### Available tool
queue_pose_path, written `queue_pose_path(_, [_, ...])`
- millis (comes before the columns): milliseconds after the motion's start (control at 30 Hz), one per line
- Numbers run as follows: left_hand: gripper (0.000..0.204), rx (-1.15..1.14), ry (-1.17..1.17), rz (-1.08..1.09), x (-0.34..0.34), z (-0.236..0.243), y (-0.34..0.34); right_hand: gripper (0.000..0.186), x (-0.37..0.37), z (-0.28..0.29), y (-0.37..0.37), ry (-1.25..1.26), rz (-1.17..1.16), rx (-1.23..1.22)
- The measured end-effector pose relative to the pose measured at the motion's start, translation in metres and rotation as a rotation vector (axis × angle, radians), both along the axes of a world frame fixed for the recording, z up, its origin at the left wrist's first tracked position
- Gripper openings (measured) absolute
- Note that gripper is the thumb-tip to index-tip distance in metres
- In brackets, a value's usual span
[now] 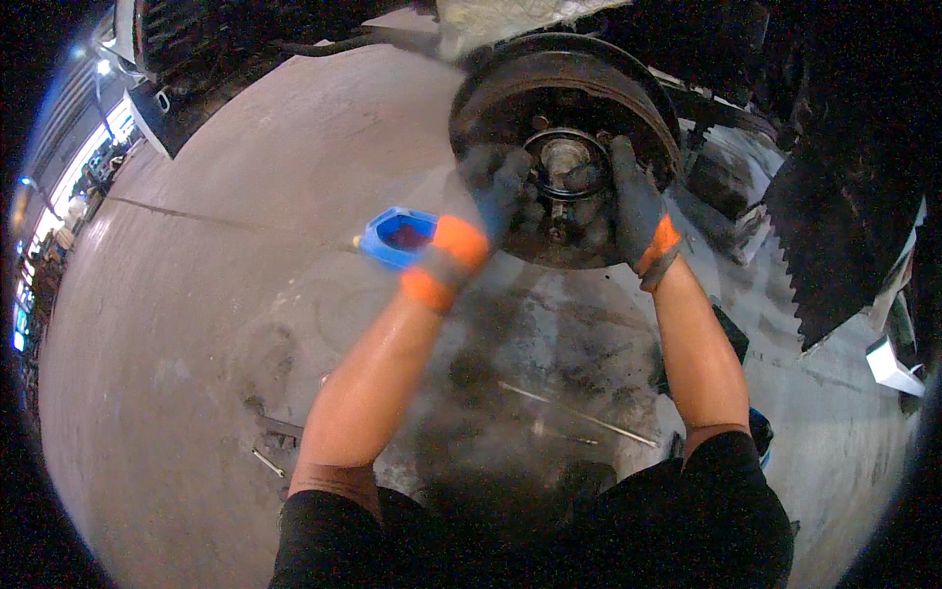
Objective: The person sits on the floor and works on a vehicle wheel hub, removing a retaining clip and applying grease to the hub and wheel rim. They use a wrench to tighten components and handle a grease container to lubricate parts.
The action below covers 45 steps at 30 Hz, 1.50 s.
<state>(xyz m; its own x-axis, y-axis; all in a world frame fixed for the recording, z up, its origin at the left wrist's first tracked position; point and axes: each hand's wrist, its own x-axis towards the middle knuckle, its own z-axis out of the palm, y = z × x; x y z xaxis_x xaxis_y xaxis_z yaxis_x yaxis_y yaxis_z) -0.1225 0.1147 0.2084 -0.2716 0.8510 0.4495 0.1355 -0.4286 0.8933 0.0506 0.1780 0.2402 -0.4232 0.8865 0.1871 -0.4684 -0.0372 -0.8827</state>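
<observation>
Black sleeves point(332, 538) sit nearest; beyond, left hand point(502, 188) and right hand point(635, 204) flank the middle of the far wheel drum point(587, 110), whether gripping I cannot tell. It looks heavy, rigid, probably greasy; its rim point(574, 45) offers best hold.

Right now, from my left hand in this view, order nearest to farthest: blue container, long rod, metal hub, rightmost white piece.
1. Metal hub, just right.
2. Blue container, left.
3. Long rod, lower, slightly right.
4. White piece, far right.

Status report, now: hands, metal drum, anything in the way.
Left hand blurred, left of centre ring; right hand at its right. Grips unclear. Dark drum faces wearer. Blue container on floor, partly behind left wrist.
</observation>
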Motion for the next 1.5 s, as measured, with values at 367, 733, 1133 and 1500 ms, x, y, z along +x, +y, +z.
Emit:
queue_pose_path(367, [0.032,0.194,-0.088,-0.008,-0.006,-0.011,0.014,0.045,0.013,0.013,-0.011,-0.740,-0.302,0.264])
queue_pose_path(733, [0.030,0.157,-0.124,-0.062,-0.001,0.001,0.003,0.040,0.015,-0.004,0.003,-0.534,-0.382,0.682])
queue_pose_path(1133, [0.034,0.105,-0.099,-0.015,-0.007,0.004,0.006,0.040,0.017,-0.003,0.005,-0.488,-0.180,0.330])
queue_pose_path(1500, [0.034,0.053,-0.210,-0.112,-0.009,0.006,0.004,0.043,0.015,-0.004,0.009,-0.536,-0.191,0.470])
